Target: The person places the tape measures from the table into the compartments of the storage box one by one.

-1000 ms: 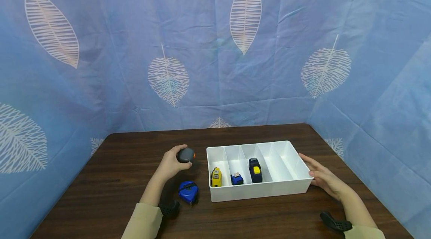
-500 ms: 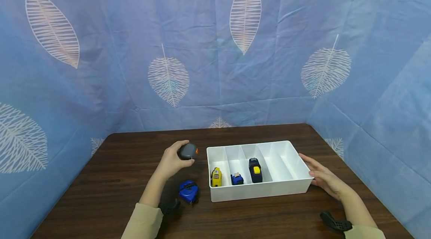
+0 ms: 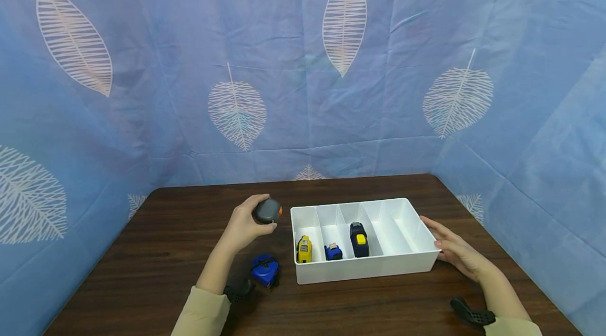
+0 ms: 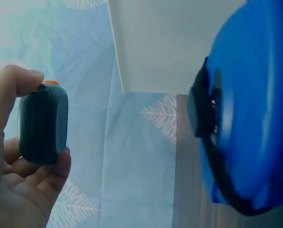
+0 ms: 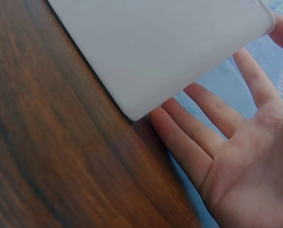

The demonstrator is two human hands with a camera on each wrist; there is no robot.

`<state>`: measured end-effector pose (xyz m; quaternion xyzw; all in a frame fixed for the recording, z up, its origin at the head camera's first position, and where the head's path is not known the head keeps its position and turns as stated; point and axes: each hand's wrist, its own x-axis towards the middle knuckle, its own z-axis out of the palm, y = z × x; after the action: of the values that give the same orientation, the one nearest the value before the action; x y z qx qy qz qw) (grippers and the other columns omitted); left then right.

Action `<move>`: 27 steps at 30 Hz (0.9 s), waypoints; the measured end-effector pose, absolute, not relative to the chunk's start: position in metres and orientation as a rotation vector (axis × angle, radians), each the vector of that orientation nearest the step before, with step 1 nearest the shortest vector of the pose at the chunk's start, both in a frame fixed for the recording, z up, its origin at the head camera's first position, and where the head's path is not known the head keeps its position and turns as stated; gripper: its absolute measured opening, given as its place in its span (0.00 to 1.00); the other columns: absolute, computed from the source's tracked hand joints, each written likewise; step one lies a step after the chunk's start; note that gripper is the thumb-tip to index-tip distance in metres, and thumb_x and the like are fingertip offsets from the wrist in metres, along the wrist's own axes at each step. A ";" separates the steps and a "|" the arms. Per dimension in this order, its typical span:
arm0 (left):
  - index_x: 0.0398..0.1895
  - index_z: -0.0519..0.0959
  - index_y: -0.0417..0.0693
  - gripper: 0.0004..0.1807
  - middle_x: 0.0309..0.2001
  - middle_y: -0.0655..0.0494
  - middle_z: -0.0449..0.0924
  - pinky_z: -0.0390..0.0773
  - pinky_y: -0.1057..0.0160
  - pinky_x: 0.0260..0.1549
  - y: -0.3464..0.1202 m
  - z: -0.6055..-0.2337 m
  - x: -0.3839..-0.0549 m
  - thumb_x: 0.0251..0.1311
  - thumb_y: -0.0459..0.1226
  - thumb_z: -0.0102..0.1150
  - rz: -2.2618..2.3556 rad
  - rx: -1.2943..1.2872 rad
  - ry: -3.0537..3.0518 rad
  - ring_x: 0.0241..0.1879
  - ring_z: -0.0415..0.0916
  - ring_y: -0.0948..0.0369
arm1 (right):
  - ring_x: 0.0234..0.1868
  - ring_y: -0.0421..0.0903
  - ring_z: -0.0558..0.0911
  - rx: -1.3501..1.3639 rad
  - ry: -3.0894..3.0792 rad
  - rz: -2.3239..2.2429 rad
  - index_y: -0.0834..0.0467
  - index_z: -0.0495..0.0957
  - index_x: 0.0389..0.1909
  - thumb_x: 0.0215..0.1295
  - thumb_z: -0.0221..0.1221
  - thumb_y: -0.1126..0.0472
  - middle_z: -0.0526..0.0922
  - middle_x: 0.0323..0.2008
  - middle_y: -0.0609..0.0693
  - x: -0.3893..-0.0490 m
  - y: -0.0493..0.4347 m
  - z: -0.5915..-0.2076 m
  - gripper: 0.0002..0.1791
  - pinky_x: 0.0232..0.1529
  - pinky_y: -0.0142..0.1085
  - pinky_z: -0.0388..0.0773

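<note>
My left hand (image 3: pixel 243 228) pinches a dark grey tape measure (image 3: pixel 267 211) with an orange button between thumb and fingers. It is held above the table, left of a white divided tray (image 3: pixel 364 270). My right hand (image 3: pixel 461 256) rests against the tray's right end, thumb at the rim near the front corner and fingers nearly straight along the end wall. The leftmost compartment holds a yellow tape measure (image 3: pixel 304 250), the second a small blue tape measure (image 3: pixel 333 252), and the third a dark navy tape measure (image 3: pixel 359 240) with a yellow button.
A larger blue tape measure (image 3: pixel 265 271) with a black strap lies on the brown table (image 3: pixel 156 257), left of the tray and beside my left forearm; it looms large in the left wrist view. Blue leaf-patterned cloth (image 3: pixel 284 89) hangs behind the table and along its sides.
My left hand has moved slightly right and up with the dark grey tape measure, which has tilted a little. My right hand and the tray stay where they were.
</note>
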<state>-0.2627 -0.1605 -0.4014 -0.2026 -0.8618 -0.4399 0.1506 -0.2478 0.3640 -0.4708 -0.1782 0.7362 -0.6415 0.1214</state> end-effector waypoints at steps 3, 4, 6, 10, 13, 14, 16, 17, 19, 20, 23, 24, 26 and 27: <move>0.63 0.71 0.42 0.39 0.60 0.49 0.71 0.78 0.51 0.43 -0.159 -0.399 -0.261 0.43 0.34 0.76 -1.270 -0.590 -2.459 0.50 0.75 0.51 | 0.57 0.36 0.73 -0.519 2.150 -1.872 0.51 0.45 0.76 0.69 0.47 0.58 0.59 0.61 0.27 -0.248 0.364 -0.470 0.37 0.51 0.45 0.71; 0.63 0.71 0.42 0.39 0.60 0.49 0.71 0.78 0.51 0.43 -0.158 -0.399 -0.261 0.43 0.34 0.76 -1.272 -0.593 -2.455 0.50 0.75 0.51 | 0.57 0.36 0.73 -0.516 2.152 -1.873 0.52 0.45 0.76 0.69 0.47 0.58 0.59 0.61 0.27 -0.248 0.363 -0.470 0.37 0.51 0.46 0.71; 0.63 0.71 0.42 0.39 0.60 0.49 0.71 0.78 0.50 0.43 -0.157 -0.397 -0.260 0.43 0.34 0.76 -1.270 -0.599 -2.447 0.51 0.75 0.51 | 0.57 0.36 0.72 -0.514 2.162 -1.870 0.52 0.45 0.76 0.69 0.47 0.58 0.59 0.61 0.27 -0.248 0.363 -0.470 0.37 0.51 0.46 0.70; 0.63 0.71 0.43 0.40 0.60 0.49 0.71 0.78 0.51 0.43 -0.155 -0.395 -0.258 0.42 0.34 0.76 -1.272 -0.611 -2.441 0.51 0.75 0.51 | 0.57 0.37 0.73 -0.507 2.182 -1.863 0.52 0.45 0.76 0.69 0.48 0.57 0.57 0.62 0.30 -0.248 0.363 -0.470 0.37 0.51 0.47 0.70; 0.63 0.71 0.44 0.40 0.60 0.50 0.71 0.78 0.52 0.42 -0.154 -0.393 -0.257 0.42 0.34 0.76 -1.280 -0.616 -2.438 0.50 0.75 0.51 | 0.57 0.38 0.73 -0.507 2.186 -1.860 0.52 0.45 0.76 0.69 0.48 0.57 0.56 0.63 0.31 -0.248 0.363 -0.471 0.37 0.51 0.47 0.70; 0.63 0.71 0.44 0.40 0.60 0.50 0.71 0.78 0.52 0.42 -0.153 -0.392 -0.256 0.42 0.34 0.76 -1.284 -0.617 -2.436 0.49 0.75 0.52 | 0.56 0.38 0.73 -0.510 2.185 -1.860 0.52 0.45 0.76 0.69 0.47 0.57 0.55 0.63 0.31 -0.248 0.363 -0.471 0.37 0.51 0.47 0.70; 0.63 0.71 0.44 0.40 0.60 0.50 0.71 0.78 0.52 0.42 -0.152 -0.391 -0.255 0.42 0.34 0.76 -1.295 -0.620 -2.433 0.48 0.75 0.52 | 0.57 0.37 0.73 -0.518 2.185 -1.856 0.52 0.44 0.76 0.69 0.47 0.57 0.56 0.63 0.31 -0.248 0.364 -0.471 0.37 0.51 0.47 0.70; 0.63 0.71 0.45 0.40 0.60 0.50 0.71 0.78 0.52 0.42 -0.152 -0.390 -0.255 0.42 0.34 0.76 -1.297 -0.621 -2.432 0.48 0.75 0.52 | 0.57 0.37 0.72 -0.521 2.185 -1.856 0.52 0.44 0.76 0.69 0.47 0.58 0.56 0.63 0.30 -0.248 0.364 -0.471 0.37 0.51 0.47 0.70; 0.63 0.71 0.45 0.40 0.60 0.50 0.71 0.78 0.53 0.42 -0.151 -0.389 -0.253 0.42 0.34 0.76 -1.304 -0.627 -2.431 0.48 0.75 0.52 | 0.57 0.35 0.72 -0.527 2.184 -1.855 0.53 0.44 0.76 0.69 0.47 0.58 0.57 0.62 0.29 -0.248 0.364 -0.471 0.37 0.51 0.47 0.70; 0.63 0.71 0.45 0.40 0.60 0.50 0.70 0.78 0.53 0.42 -0.150 -0.388 -0.253 0.42 0.34 0.76 -1.309 -0.632 -2.430 0.48 0.75 0.53 | 0.57 0.35 0.72 -0.529 2.182 -1.856 0.53 0.44 0.76 0.69 0.47 0.58 0.57 0.62 0.29 -0.248 0.364 -0.471 0.37 0.51 0.47 0.70; 0.64 0.71 0.44 0.40 0.60 0.50 0.71 0.78 0.54 0.41 -0.149 -0.386 -0.250 0.43 0.34 0.76 -1.318 -0.646 -2.429 0.47 0.75 0.53 | 0.57 0.35 0.72 -0.529 2.175 -1.861 0.53 0.44 0.76 0.69 0.47 0.58 0.58 0.62 0.28 -0.248 0.363 -0.471 0.37 0.51 0.47 0.70; 0.64 0.71 0.44 0.40 0.60 0.51 0.71 0.78 0.54 0.40 -0.148 -0.385 -0.250 0.43 0.34 0.76 -1.322 -0.651 -2.428 0.47 0.76 0.54 | 0.57 0.35 0.72 -0.528 2.173 -1.862 0.53 0.44 0.76 0.69 0.47 0.58 0.58 0.62 0.28 -0.248 0.363 -0.471 0.37 0.51 0.47 0.70; 0.64 0.71 0.45 0.40 0.59 0.51 0.71 0.78 0.54 0.40 -0.147 -0.384 -0.249 0.43 0.33 0.75 -1.330 -0.658 -2.426 0.46 0.76 0.54 | 0.57 0.35 0.72 -0.526 2.169 -1.865 0.53 0.44 0.76 0.69 0.47 0.58 0.58 0.62 0.28 -0.248 0.363 -0.471 0.37 0.51 0.46 0.70; 0.63 0.71 0.45 0.40 0.59 0.51 0.71 0.78 0.54 0.40 -0.146 -0.383 -0.248 0.43 0.33 0.75 -1.331 -0.660 -2.426 0.46 0.76 0.54 | 0.57 0.35 0.72 -0.525 2.170 -1.865 0.53 0.44 0.76 0.69 0.47 0.58 0.58 0.62 0.28 -0.248 0.363 -0.471 0.37 0.51 0.46 0.70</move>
<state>-0.2483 -0.1458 -0.3828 -0.2295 -0.8434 -0.4627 0.1480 -0.2480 0.3632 -0.4707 -0.1793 0.7408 -0.6369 0.1160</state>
